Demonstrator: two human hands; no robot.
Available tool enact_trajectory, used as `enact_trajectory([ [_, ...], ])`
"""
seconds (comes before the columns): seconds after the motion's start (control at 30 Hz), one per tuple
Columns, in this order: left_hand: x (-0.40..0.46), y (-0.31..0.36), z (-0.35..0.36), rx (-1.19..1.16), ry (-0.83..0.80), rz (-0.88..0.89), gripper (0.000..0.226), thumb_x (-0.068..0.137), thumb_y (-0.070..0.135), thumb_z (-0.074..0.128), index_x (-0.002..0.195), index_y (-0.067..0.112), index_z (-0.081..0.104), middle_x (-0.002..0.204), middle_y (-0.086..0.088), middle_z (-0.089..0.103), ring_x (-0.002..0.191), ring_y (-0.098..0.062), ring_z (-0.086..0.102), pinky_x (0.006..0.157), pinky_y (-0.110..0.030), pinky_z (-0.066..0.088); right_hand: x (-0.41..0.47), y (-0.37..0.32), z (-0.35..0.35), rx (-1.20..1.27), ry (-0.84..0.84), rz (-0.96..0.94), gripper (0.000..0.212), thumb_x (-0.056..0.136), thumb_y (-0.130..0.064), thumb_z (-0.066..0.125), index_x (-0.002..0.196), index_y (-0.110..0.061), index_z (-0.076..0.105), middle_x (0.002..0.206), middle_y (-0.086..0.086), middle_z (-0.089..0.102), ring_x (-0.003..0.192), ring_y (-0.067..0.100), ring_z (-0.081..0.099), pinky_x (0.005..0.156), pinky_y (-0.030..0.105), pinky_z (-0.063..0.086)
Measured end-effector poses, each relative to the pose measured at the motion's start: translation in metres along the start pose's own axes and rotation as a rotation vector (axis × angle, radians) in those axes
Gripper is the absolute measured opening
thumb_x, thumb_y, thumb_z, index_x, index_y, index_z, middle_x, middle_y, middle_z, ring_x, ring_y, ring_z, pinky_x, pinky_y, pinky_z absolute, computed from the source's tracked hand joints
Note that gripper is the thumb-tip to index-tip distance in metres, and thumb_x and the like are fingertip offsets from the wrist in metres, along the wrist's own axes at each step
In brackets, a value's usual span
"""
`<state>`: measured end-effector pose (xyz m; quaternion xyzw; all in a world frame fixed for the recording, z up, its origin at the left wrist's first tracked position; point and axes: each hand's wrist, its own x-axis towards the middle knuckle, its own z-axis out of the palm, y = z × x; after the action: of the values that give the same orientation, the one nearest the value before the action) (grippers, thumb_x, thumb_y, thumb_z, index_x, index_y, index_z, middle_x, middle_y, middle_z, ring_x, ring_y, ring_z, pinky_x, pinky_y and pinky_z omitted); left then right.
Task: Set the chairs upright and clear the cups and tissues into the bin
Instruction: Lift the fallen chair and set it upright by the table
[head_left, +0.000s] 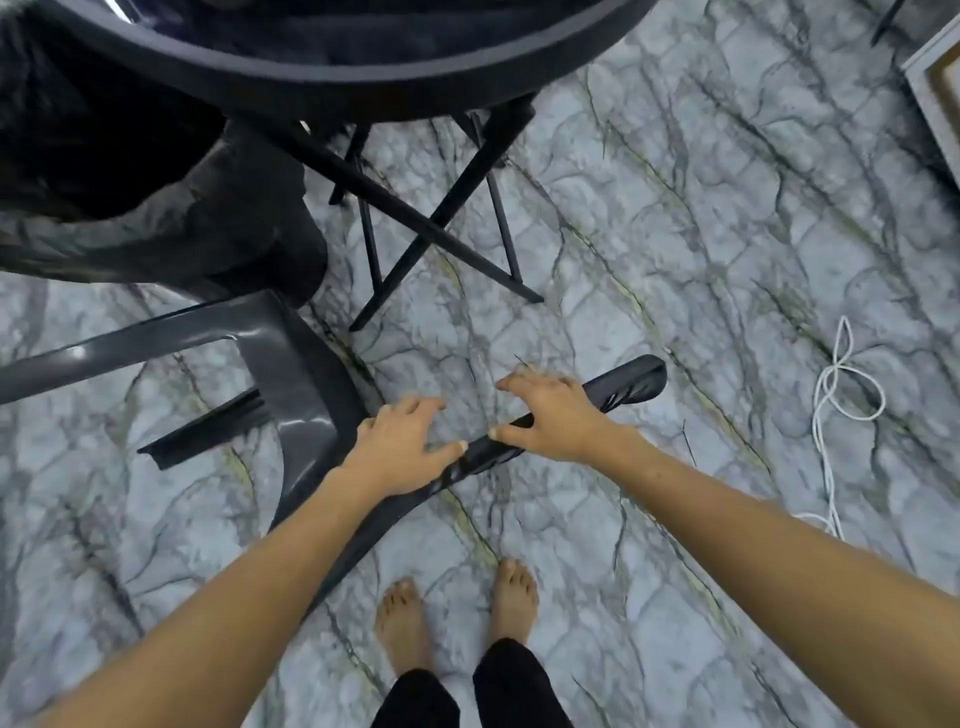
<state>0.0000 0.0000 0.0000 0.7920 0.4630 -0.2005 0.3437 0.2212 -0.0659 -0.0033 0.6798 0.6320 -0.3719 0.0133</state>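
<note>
A dark grey plastic chair lies tipped over on the marbled floor in front of my bare feet. One of its long curved bars runs from lower left to upper right under my hands. My left hand rests on the bar with fingers spread and the thumb lying along it. My right hand hovers over or touches the same bar a little farther along, fingers spread and slightly blurred. Neither hand is clearly curled round the bar. No cups or tissues are in view.
A black bin lined with a dark bag stands at upper left, against the chair. A round dark table on crossed folding legs is just beyond. A white cable lies at right, and a framed board at top right.
</note>
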Motion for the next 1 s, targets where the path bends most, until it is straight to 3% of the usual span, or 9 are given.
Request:
enact_trajectory([
  [0.17, 0.019, -0.006, 0.037, 0.006, -0.106, 0.017, 0.069, 0.093, 0.066, 0.047, 0.151, 0.031, 0.034, 0.154, 0.004, 0.038, 0.14, -0.028, 0.037, 0.113, -0.054, 0.031, 0.014, 0.017, 0.032, -0.051, -0.084, 0.005, 0.076, 0.089, -0.066, 0.057, 0.149, -0.023, 0.041, 0.153, -0.001, 0.043, 0.14, 0.025, 0.039, 0.116, 0.052, 0.02],
  [0.27, 0.025, -0.009, 0.053, 0.028, -0.163, 0.049, 0.067, 0.093, 0.068, 0.046, 0.148, 0.032, 0.036, 0.146, 0.004, 0.045, 0.134, -0.027, 0.043, 0.109, -0.053, 0.035, 0.016, 0.026, 0.043, -0.14, -0.079, -0.058, 0.07, 0.088, -0.068, 0.055, 0.141, -0.022, 0.05, 0.14, -0.002, 0.056, 0.131, 0.025, 0.048, 0.115, 0.053, 0.019],
  [0.4, 0.026, -0.015, 0.067, -0.114, -0.191, 0.078, 0.053, 0.095, 0.061, 0.052, 0.135, 0.026, 0.049, 0.112, 0.002, 0.06, 0.099, -0.021, 0.059, 0.087, -0.042, 0.051, 0.017, 0.031, 0.048, -0.245, -0.063, -0.127, 0.064, 0.089, -0.071, 0.049, 0.133, -0.026, 0.057, 0.124, -0.003, 0.064, 0.119, 0.025, 0.053, 0.108, 0.047, 0.026],
  [0.47, 0.023, -0.017, 0.069, -0.256, -0.174, 0.1, 0.046, 0.095, 0.054, 0.059, 0.127, 0.021, 0.055, 0.096, 0.0, 0.063, 0.085, -0.021, 0.062, 0.073, -0.034, 0.05, 0.019, 0.038, 0.043, -0.243, -0.07, -0.127, 0.064, 0.087, -0.074, 0.049, 0.129, -0.026, 0.06, 0.118, -0.004, 0.065, 0.115, 0.023, 0.055, 0.105, 0.044, 0.029],
  [0.53, 0.021, -0.017, 0.067, -0.323, -0.156, 0.105, 0.043, 0.095, 0.051, 0.062, 0.125, 0.021, 0.057, 0.092, -0.002, 0.065, 0.081, -0.02, 0.064, 0.069, -0.032, 0.049, 0.019, 0.052, 0.036, -0.248, -0.055, -0.125, 0.07, 0.082, -0.08, 0.045, 0.122, -0.026, 0.063, 0.112, -0.006, 0.066, 0.109, 0.02, 0.058, 0.102, 0.041, 0.031],
  [0.7, 0.02, -0.011, 0.075, -0.375, -0.106, 0.085, 0.043, 0.093, 0.055, 0.061, 0.122, 0.023, 0.057, 0.093, 0.001, 0.065, 0.08, -0.015, 0.063, 0.071, -0.036, 0.053, 0.013, 0.102, 0.017, -0.267, 0.051, -0.091, 0.104, 0.062, -0.101, 0.012, 0.114, -0.028, 0.066, 0.104, -0.011, 0.066, 0.1, 0.018, 0.058, 0.1, 0.038, 0.034],
  [0.8, 0.028, -0.001, 0.086, -0.364, -0.036, 0.041, 0.045, 0.091, 0.064, 0.056, 0.116, 0.027, 0.057, 0.09, 0.003, 0.064, 0.082, -0.017, 0.062, 0.081, -0.043, 0.051, 0.012, 0.118, 0.019, -0.242, 0.134, -0.103, 0.099, 0.066, -0.1, 0.016, 0.109, -0.026, 0.066, 0.098, -0.01, 0.066, 0.092, 0.019, 0.056, 0.096, 0.037, 0.034],
  [1.0, 0.036, 0.012, 0.099, -0.324, 0.136, -0.008, 0.038, 0.091, 0.068, 0.052, 0.109, 0.035, 0.056, 0.08, 0.01, 0.06, 0.084, -0.013, 0.059, 0.094, -0.041, 0.033, 0.016, 0.12, 0.026, -0.234, 0.154, -0.125, 0.1, 0.07, -0.098, 0.016, 0.108, -0.021, 0.066, 0.095, -0.006, 0.065, 0.091, 0.02, 0.059, 0.096, 0.041, 0.035],
])
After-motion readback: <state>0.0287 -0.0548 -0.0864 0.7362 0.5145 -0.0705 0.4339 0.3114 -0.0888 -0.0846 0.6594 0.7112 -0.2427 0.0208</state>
